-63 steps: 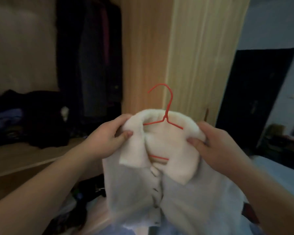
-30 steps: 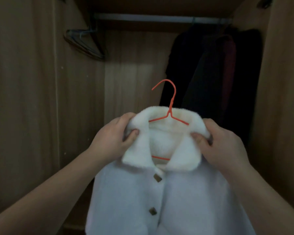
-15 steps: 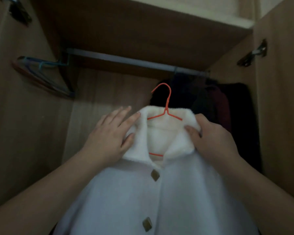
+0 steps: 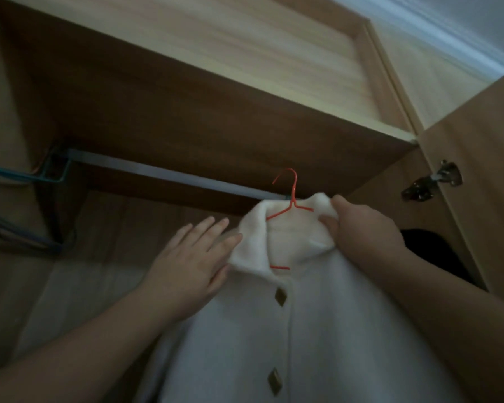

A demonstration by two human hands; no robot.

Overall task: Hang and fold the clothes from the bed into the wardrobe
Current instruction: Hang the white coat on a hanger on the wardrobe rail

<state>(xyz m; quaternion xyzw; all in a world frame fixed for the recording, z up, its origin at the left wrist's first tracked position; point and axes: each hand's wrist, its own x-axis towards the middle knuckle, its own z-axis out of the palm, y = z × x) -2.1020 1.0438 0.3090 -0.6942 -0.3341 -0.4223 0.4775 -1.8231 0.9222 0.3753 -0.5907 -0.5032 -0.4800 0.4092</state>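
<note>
Head view, white coat (image 4: pixel 317 330) in right hand (image 4: pixel 364 231)

Dim overall; wardrobe interior (image 4: pixel 157 117) is held in deep shadow. Brightest light is seen far upper right, on the pale top panel (image 4: pixel 274 45) and ceiling strip. White coat (image 4: pixel 317 330) is rendered greyish. Soft motion blur throughout; straight edges are bowed by wide-angle distortion near the borders.

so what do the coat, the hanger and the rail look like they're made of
Coat: pale, fuzzy fabric, probably fleece or faux shearling, judging by the plush matte collar. Hanger: thin wire with an orange-red coating, going by its slim bent rod. Rail: likely metal, a straight grey bar with a dull sheen; dim light leaves this uncertain.
</note>
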